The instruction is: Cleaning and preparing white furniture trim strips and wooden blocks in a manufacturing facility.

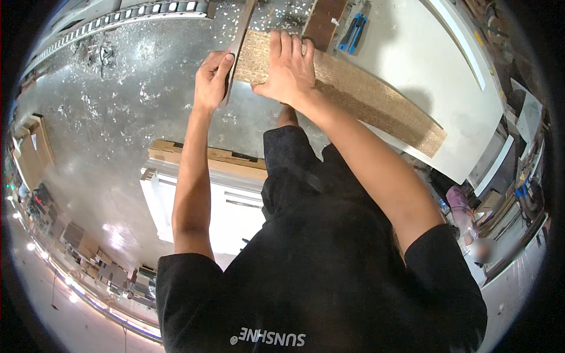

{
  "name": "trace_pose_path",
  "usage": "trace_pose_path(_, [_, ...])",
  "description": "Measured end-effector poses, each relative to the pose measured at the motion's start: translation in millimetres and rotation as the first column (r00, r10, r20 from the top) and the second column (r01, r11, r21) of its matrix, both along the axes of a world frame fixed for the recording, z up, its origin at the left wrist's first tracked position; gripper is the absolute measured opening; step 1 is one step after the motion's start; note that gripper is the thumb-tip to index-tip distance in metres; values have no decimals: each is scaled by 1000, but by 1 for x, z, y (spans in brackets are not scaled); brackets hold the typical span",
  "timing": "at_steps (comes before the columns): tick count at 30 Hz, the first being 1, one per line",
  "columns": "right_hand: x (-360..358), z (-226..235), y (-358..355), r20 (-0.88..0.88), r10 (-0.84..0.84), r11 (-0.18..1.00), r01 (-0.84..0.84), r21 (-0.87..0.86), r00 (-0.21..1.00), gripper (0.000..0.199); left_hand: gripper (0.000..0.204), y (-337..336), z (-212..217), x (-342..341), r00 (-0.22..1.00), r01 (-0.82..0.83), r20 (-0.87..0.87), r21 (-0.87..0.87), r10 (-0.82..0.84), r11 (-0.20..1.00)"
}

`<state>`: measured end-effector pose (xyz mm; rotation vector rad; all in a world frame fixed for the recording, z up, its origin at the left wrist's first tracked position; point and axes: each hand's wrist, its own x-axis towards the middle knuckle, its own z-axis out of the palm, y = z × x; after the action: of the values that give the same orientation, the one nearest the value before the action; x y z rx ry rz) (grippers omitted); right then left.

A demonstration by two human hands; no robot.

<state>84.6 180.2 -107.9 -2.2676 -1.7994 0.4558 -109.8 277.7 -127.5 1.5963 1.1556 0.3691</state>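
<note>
A long brown wooden-looking board (376, 100) lies slantwise over a white panel, its left end sticking out past the panel's edge. My right hand (291, 67) presses down on the board near that end, fingers over the far edge and thumb at the near edge. At the board's left end, my left hand (213, 79) is closed round a long, thin flat tool (240, 35), seen almost edge-on. The tool runs from the top of the view down past my hand, against or very close to the board's end; I cannot tell its exact kind.
The white panel (471, 132) carries a blue-and-black cutter or pliers-like tool (353, 33) and a dark brown board (323, 23). White panels (165, 200) with a wooden edge stand at my left. Pale scraps litter the grey floor (135, 76). Another person (462, 212) is at the right.
</note>
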Motion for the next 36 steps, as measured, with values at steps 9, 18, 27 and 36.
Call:
trace_pose_path(9, [6,0,-3,26,9,999,-8,-33,1000,131,42,-3,-2,23,998,-9,-59,76,13,997])
trace_pose_path(18, [5,0,-1,18,17,996,-15,-92,1000,132,58,-7,-18,24,958,-39,249,-383,144,923])
trace_pose_path(27, [-1,0,2,4,-5,991,6,-135,1000,134,71,-2,-34,21,979,21,199,-341,50,940])
trace_pose_path(36, [6,0,-3,1,-17,991,17,-131,1000,133,65,10,-17,29,995,94,-12,-280,-102,955])
